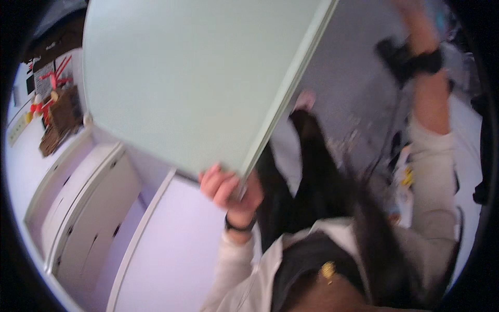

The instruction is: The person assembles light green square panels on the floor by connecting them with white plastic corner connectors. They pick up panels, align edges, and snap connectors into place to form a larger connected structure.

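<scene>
A large pale green panel [192, 78] with a light rim stands tilted across the upper middle of the view. My left hand [228, 187] is closed round its near corner, fingers on the broad face. A dark band sits on that wrist. My right arm reaches to the far right, away from the panel. Motion smears my right hand [413, 18] at the upper rim, so its fingers cannot be made out. Beside it shows a blurred blue patch [441, 21]; whether the hand touches it is unclear. A black strapped device [400, 60] is on the right wrist.
White drawers [93, 218] with a curved front stand at the left. Above them are a brown woven basket [62, 117], red figures [56, 78] and a socket strip [18, 129]. Blurred clutter and a dark cable [387, 132] lie over the grey floor [348, 67] at the right.
</scene>
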`<state>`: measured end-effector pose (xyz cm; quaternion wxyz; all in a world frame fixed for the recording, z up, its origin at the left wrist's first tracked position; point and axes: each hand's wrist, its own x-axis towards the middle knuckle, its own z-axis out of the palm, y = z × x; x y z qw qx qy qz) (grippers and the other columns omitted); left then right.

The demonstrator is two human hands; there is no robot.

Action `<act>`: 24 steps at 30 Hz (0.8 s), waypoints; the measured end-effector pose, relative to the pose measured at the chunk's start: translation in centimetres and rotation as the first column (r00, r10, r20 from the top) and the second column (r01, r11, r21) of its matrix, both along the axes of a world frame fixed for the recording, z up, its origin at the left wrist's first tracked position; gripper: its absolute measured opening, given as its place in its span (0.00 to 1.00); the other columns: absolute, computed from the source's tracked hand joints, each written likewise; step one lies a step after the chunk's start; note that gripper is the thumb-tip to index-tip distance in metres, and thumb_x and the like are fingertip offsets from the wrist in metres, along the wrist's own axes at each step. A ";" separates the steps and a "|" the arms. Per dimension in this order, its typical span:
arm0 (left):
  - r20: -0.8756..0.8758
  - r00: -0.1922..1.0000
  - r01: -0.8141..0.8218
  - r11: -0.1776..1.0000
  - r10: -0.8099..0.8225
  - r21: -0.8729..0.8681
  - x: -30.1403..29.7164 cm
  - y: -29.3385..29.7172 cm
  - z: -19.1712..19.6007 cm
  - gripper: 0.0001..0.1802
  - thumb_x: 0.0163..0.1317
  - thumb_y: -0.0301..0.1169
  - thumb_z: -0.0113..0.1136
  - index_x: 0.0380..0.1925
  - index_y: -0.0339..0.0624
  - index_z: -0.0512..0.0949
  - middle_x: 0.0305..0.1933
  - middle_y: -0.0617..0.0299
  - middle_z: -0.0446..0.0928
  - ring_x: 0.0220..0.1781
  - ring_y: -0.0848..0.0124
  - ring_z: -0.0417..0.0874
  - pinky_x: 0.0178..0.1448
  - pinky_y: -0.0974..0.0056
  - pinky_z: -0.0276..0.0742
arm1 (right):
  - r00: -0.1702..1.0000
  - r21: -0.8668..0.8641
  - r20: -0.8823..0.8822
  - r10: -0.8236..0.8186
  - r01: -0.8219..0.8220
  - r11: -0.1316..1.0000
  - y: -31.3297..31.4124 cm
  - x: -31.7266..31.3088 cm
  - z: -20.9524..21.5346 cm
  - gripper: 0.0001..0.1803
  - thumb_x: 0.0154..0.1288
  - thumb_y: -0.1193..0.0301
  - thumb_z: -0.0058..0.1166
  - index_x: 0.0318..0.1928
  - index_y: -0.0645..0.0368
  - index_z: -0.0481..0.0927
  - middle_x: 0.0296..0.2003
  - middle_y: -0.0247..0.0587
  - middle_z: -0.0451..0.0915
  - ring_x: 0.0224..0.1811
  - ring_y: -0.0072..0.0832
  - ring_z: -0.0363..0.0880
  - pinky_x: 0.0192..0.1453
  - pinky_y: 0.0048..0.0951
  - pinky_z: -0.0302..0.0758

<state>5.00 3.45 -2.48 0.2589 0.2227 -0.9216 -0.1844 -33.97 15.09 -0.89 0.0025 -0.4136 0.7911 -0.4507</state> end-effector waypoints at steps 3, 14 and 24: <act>0.029 0.996 0.082 0.995 -0.084 0.063 -0.9 0.0 1.4 0.22 0.49 0.21 0.61 0.46 0.47 0.68 0.48 0.55 0.72 0.53 0.54 0.72 0.64 0.47 0.58 | 0.968 -0.053 0.248 -0.028 0.042 0.998 -0.2 -1.0 -0.1 0.14 0.68 0.67 0.48 0.49 0.59 0.79 0.40 0.38 0.79 0.42 0.25 0.76 0.50 0.26 0.73; 0.221 0.962 0.104 0.966 -0.157 0.237 -2.7 -0.7 4.5 0.37 0.49 0.42 0.59 0.59 0.37 0.67 0.56 0.51 0.72 0.60 0.55 0.70 0.71 0.47 0.46 | 1.000 0.098 -0.003 0.020 -0.020 0.995 1.0 -1.9 0.3 0.17 0.69 0.73 0.39 0.51 0.60 0.80 0.42 0.39 0.80 0.46 0.24 0.76 0.52 0.23 0.69; -0.040 0.961 0.272 0.917 -0.272 0.290 -2.7 -1.9 3.5 0.33 0.63 0.54 0.43 0.61 0.42 0.65 0.61 0.48 0.69 0.64 0.50 0.65 0.70 0.40 0.51 | 0.910 -0.230 0.036 0.413 -0.394 0.890 -3.3 -5.0 0.0 0.18 0.71 0.68 0.39 0.52 0.60 0.79 0.47 0.40 0.82 0.50 0.27 0.78 0.56 0.25 0.71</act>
